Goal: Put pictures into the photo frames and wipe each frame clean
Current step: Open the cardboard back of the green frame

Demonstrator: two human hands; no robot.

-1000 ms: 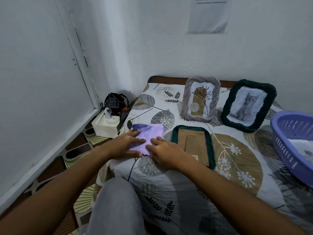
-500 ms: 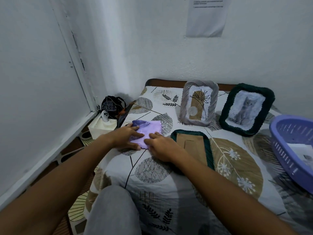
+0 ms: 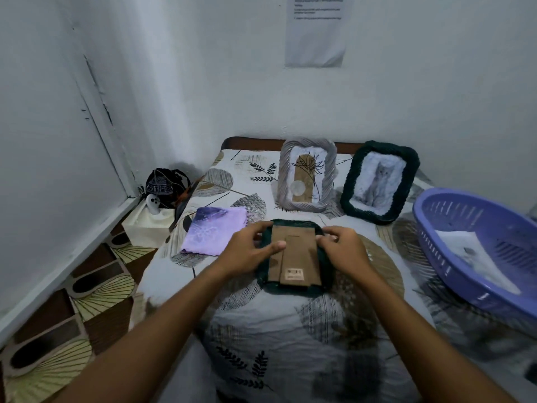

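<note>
The dark green frame (image 3: 292, 289) is lying face down on the bed (image 3: 290, 344), just right of the purple cloth (image 3: 213, 234), with its brown backing board (image 3: 295, 257) facing up. The left hand (image 3: 247, 251) is gripping the frame's left edge, fingers curled over the upper rim and thumb resting flat on the board. The right hand (image 3: 341, 248) is gripping the right edge, fingers curled at the upper right corner.

The step in hand appears to be opening the back, or turning the frame over. To do it well:

- Keep both hands gripping opposite edges so the frame is not sliding on the soft bedding.
- Free the board evenly; prying one corner risks bending it.
- Keep the woven rim from snagging.

The next picture (image 3: 476, 257) is lying in the purple basket (image 3: 453, 271), well to the right. Two filled frames, grey (image 3: 286, 181) and green (image 3: 409, 181), are standing against the wall.
</note>
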